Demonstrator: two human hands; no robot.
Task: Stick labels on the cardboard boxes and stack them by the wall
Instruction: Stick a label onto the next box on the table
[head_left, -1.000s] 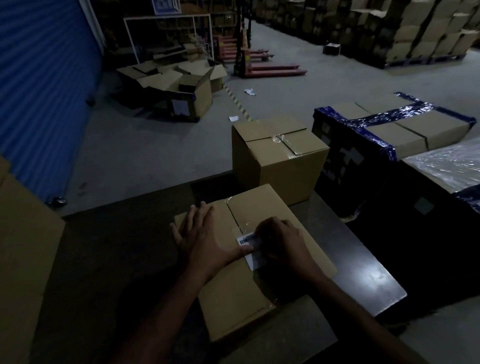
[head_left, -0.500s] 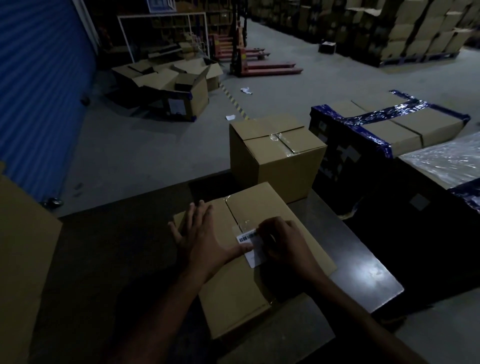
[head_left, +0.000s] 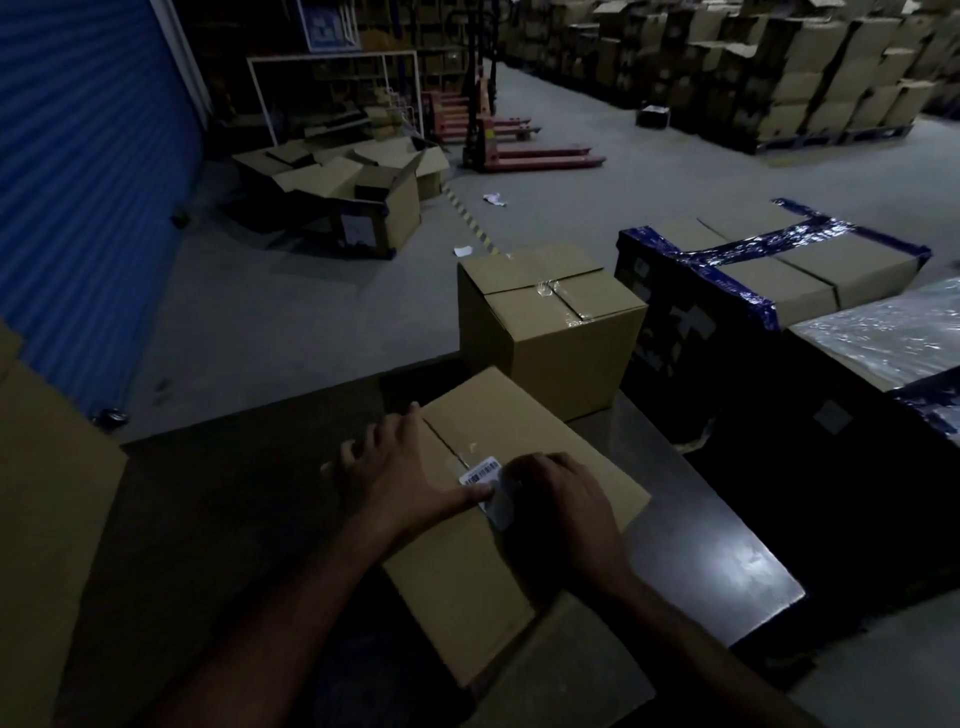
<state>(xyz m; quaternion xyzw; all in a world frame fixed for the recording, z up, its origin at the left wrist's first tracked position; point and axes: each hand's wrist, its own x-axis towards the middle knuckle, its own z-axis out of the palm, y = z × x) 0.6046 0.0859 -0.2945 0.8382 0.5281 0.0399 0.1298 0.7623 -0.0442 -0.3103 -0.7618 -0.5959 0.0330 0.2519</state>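
Note:
A sealed cardboard box lies on the dark table in front of me. A white barcode label sits on its top beside the taped seam. My left hand lies flat on the box with fingers spread, its thumb pressing the label's left edge. My right hand covers the label's right part, fingers bent down onto it. A second, taller taped box stands just behind the first, at the table's far edge.
A large cardboard box rises at my left. Blue-taped cartons and a plastic-wrapped load stand at the right. Beyond are a blue roller door, open boxes on the floor, a red pallet jack and stacked boxes.
The view has shifted slightly. My left hand slid a little forward on the box top; my right hand stays on the label, rubbing it down.

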